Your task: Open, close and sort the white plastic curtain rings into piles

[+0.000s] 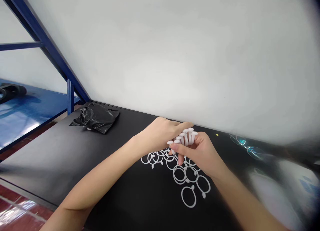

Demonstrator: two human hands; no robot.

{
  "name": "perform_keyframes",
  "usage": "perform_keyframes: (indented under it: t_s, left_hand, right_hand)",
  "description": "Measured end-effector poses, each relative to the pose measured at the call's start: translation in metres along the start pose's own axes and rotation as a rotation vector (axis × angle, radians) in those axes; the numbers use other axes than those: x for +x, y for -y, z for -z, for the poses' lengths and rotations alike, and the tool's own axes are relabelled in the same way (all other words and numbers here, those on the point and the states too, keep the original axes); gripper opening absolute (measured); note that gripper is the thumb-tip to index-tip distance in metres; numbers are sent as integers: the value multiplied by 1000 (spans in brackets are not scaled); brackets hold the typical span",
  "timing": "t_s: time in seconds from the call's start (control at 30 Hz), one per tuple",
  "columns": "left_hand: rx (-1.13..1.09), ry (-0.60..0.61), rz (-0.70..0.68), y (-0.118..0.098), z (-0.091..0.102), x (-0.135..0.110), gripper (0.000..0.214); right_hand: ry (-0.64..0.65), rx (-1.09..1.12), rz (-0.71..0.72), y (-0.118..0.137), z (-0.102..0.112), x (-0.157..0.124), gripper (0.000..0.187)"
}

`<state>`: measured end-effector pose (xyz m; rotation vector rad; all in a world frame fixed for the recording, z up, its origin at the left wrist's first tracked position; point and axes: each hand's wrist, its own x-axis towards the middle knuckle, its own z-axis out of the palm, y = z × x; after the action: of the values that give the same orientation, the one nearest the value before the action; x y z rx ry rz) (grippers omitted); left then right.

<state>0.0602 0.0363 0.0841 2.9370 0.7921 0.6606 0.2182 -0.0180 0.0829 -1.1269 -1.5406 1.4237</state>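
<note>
Between my two hands is a bunch of white plastic rings, stacked side by side, with small oval tabs pointing up and outward. My left hand is closed on the bunch from the left, back of the hand up; most of its fingers are hidden behind the rings. My right hand wraps the bunch from the right, its thumb lying along the near side. Below them, several loose white rings of the same kind lie scattered and overlapping on the black tabletop.
A crumpled black plastic bag lies at the table's far left. Eyeglasses rest at the right, near a blurred white item. A pale wall rises behind the table; a blue metal frame stands left.
</note>
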Motion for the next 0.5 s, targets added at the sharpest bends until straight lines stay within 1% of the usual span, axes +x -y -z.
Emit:
perform_keyframes:
  t_s: [0.07,0.13,0.27,0.33,0.4,0.5]
  left_hand:
    - [26,0,-11,2,-2,-1,26]
    - [-3,3,-8,3,0,-2,23]
    - [-213,36,22,0,5,-4,22]
    - [-272,24,23,-2,6,-5,20]
    - [-283,-13,-5,-3,5,-5,16]
    - [-300,-56,-45,-4,2,-6,15]
  right_hand:
    - [-17,-33,27,0,-1,0,29]
    - [-4,-52,58,2,1,-1,30]
    - [142,-80,115,8,10,-7,38]
    - [194,-107,157,11,14,-11,43]
    - [205,-142,204,13,16,-15,45]
    - [168,-223,264,12,13,-19,48]
